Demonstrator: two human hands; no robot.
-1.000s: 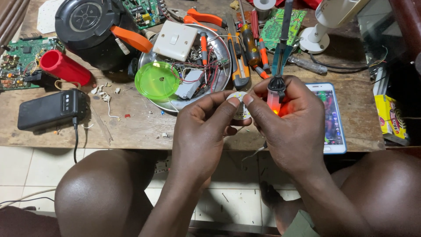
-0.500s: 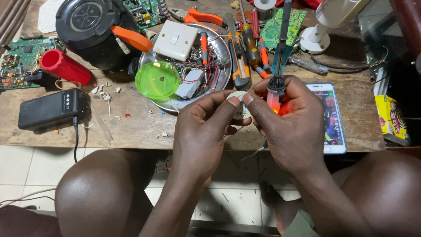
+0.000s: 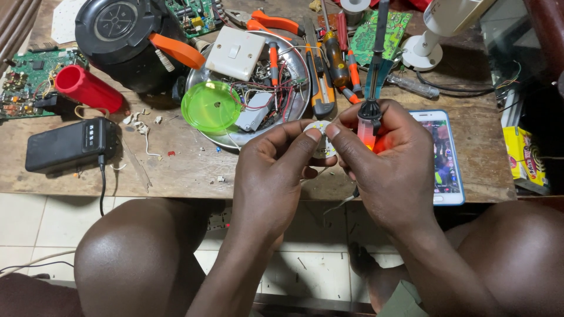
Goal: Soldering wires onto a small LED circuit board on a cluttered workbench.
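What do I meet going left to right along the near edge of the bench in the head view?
Black box → left hand → small white disc pinched in both hands → right hand, also gripping a soldering iron → phone → yellow packet.

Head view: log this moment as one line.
left hand: pinches small round white board | right hand: pinches board, grips soldering iron upright | phone: beside right hand

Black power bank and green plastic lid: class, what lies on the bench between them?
Head view: only small white scraps on bare wood between power bank and green lid.
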